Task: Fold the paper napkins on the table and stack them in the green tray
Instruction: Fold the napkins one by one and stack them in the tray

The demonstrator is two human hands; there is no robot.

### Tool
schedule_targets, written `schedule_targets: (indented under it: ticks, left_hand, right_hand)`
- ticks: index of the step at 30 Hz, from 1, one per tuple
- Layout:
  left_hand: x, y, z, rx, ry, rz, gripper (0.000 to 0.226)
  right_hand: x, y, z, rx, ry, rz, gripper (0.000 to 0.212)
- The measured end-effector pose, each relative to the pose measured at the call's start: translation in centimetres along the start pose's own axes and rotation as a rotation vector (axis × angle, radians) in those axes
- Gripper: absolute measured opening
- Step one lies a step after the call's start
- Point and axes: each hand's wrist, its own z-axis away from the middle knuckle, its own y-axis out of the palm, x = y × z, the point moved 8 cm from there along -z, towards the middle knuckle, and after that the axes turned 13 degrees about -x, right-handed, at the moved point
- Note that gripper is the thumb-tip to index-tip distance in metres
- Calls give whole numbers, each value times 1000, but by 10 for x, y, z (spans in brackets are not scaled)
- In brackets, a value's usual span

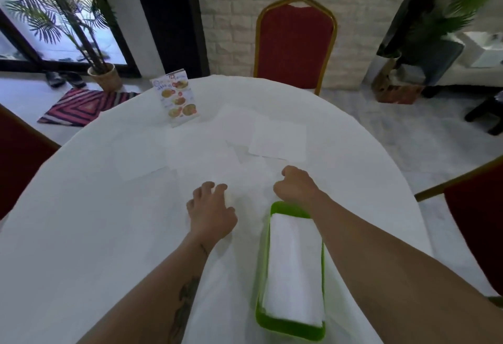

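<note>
A white paper napkin (pixel 253 180) lies flat on the white tablecloth between my hands, its edges faint against the cloth. My left hand (pixel 211 209) rests on its left part with fingers spread and curled. My right hand (pixel 295 185) is curled closed at its right edge, apparently pinching the paper. Just behind my right wrist stands the green tray (pixel 288 328), lengthwise towards me, holding a stack of folded napkins (pixel 295 267). More unfolded napkins lie farther out: one at the right (pixel 277 139), one in the middle (pixel 201 150), one at the left (pixel 138 160).
A standing menu card (pixel 177 97) is on the far left of the round table (pixel 81 221). A red chair (pixel 295 41) stands at the far side, with other red chairs at the left edge (pixel 19 158) and right edge (pixel 476 221). Potted plants stand by the windows.
</note>
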Motion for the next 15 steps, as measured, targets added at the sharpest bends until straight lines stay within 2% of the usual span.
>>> schedule_targets:
  ticks: [3,8,9,11,15]
  left_hand:
    - [9,13,2,43,-26,-101,66]
    - [17,21,-1,38,-80,-74,65]
    - [18,21,-2,40,-82,-75,64]
    - [20,21,-5,33,-86,-74,63]
    - [26,20,-11,18,-85,-79,62]
  right_hand:
    - [-1,11,-13,19,55,48,53]
    - [7,38,-36,81,122,-99,50]
    - [9,42,-39,85,123,-111,43]
    - [12,45,-42,71,122,-119,15]
    - [17,46,-39,49,122,-124,11]
